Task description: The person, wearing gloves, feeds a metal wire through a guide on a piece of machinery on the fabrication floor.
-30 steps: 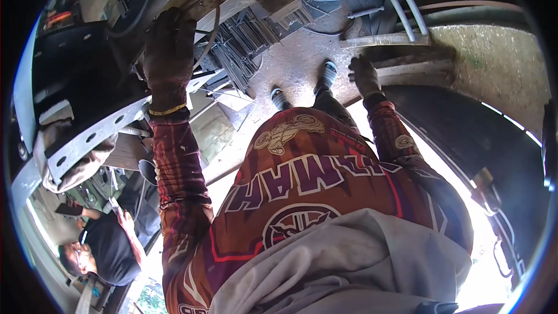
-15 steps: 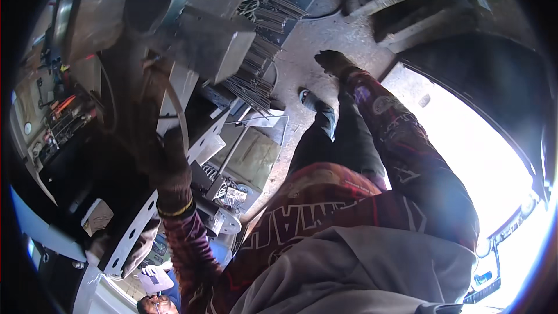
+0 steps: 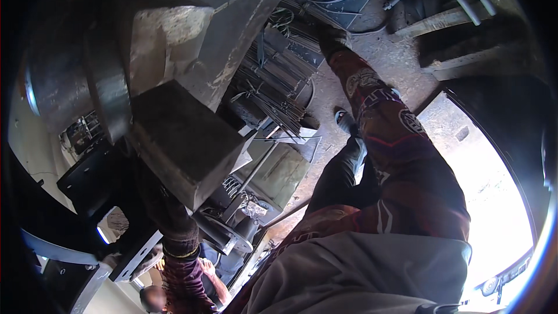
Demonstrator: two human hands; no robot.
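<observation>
Stacked rods (image 3: 286, 70) flank the right hand (image 3: 333, 43), its shadowed grip hard to judge.

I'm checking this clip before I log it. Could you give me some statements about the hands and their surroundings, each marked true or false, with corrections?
1. A yellow band circles the left wrist. True.
2. The right hand is lower in the picture than the left hand. False: the right hand is higher.
3. The metal block hides part of the left hand. True.
4. The cloth at the lower edge is bright red. False: the cloth is grey.
5. Another person shows at the lower left. True.
</observation>
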